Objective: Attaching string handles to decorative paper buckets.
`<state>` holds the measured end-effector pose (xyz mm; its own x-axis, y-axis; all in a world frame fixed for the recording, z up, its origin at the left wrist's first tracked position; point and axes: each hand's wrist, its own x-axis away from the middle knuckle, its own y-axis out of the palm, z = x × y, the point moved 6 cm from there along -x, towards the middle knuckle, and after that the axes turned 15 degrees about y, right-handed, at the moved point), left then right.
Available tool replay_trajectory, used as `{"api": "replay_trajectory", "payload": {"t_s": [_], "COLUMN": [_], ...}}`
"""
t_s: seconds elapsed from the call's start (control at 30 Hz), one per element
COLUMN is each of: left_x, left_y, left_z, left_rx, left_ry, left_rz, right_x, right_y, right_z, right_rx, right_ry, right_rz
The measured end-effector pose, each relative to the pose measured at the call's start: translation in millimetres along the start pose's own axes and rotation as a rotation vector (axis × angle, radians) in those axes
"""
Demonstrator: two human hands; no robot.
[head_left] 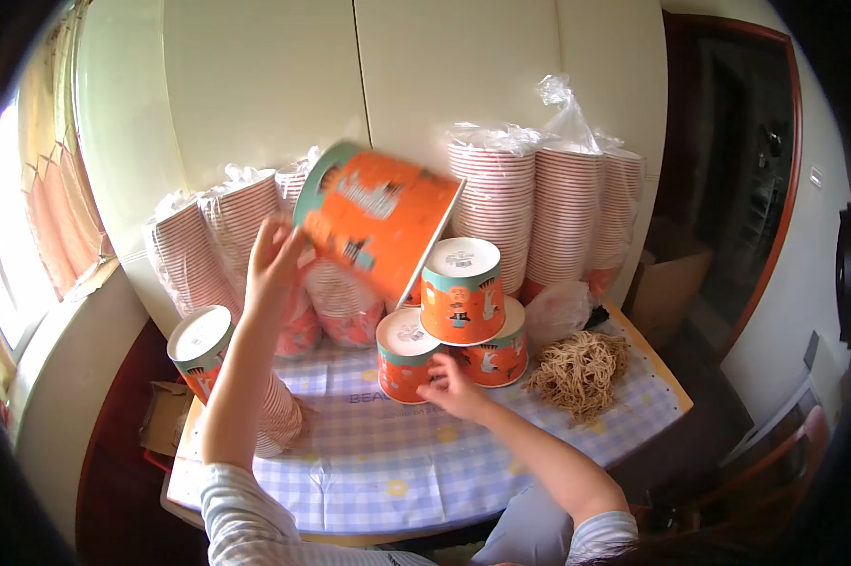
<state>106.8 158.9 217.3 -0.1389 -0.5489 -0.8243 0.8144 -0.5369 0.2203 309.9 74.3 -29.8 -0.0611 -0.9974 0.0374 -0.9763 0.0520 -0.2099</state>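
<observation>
My left hand (276, 253) is raised and grips a large orange paper bucket (383, 212) with a teal band at its base end. The bucket is tilted on its side in the air, slightly blurred, its white rim toward the right. Below it, two upside-down buckets, a left one (405, 368) and a right one (501, 358), stand on the table, with a third upside-down bucket (461, 297) on top of them. My right hand (452, 389) is open, fingers loosely bent, in front of the lower left bucket; whether it touches cannot be told.
Tall bagged stacks of paper buckets, such as the middle stack (492, 198), line the table's back. At left, an upside-down bucket (199, 349) tops a leaning stack (279, 420). Tangled brown string (581, 377) lies at right on the checkered tablecloth (369, 491).
</observation>
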Motion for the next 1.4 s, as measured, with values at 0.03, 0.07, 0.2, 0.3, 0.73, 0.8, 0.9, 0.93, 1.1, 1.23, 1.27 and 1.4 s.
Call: {"api": "replay_trajectory", "payload": {"t_s": [0.03,0.07,0.2,0.3,0.73,0.8,0.9,0.93,1.1,1.23,1.27,1.4], "left_x": [21.7,46.1,138.2,206.5,280.8,273.6,284.1,282.0,260.1,257.2,258.9,263.2], "left_y": [-3.5,-3.4,-47.6,-62.3,-78.8,-80.8,-110.1,-111.1,-76.9,-77.4,-78.8,-83.2], "left_z": [-1.2,7.3,-25.0,-76.0,-133.8,-129.3,-140.9,-139.5,-106.1,-90.3,-89.1,-86.5], "left_rx": [0.112,0.259,0.240,0.379,0.206,-0.008,0.006,0.003,0.381,0.236,0.193,0.138], "left_ry": [-0.100,-0.202,-0.502,-0.754,-0.908,-0.740,-0.698,-0.705,-0.619,-0.598,-0.640,-0.728], "left_rz": [0.012,-0.094,0.177,0.250,0.332,0.237,0.305,0.316,0.368,0.184,0.190,0.254], "right_x": [0.0,6.4,23.4,33.8,38.9,38.9,39.8,41.3,49.2,56.8,58.8,60.5], "right_y": [-9.6,-11.7,-5.7,-0.2,9.2,4.0,9.8,10.9,21.5,29.5,30.9,32.7], "right_z": [-2.7,-14.9,-51.8,-52.8,-43.5,-43.7,-42.5,-41.4,-46.2,-51.7,-55.7,-62.3], "right_rx": [-0.163,-0.310,-0.609,-0.656,-0.027,-0.007,0.113,0.196,0.353,0.407,0.409,0.334], "right_ry": [-0.051,0.020,0.081,-0.042,-0.091,-0.083,-0.019,0.039,0.019,-0.015,-0.015,-0.052], "right_rz": [0.029,-0.008,-0.187,-0.263,0.072,0.065,0.061,0.088,0.050,-0.003,-0.007,-0.061]}}
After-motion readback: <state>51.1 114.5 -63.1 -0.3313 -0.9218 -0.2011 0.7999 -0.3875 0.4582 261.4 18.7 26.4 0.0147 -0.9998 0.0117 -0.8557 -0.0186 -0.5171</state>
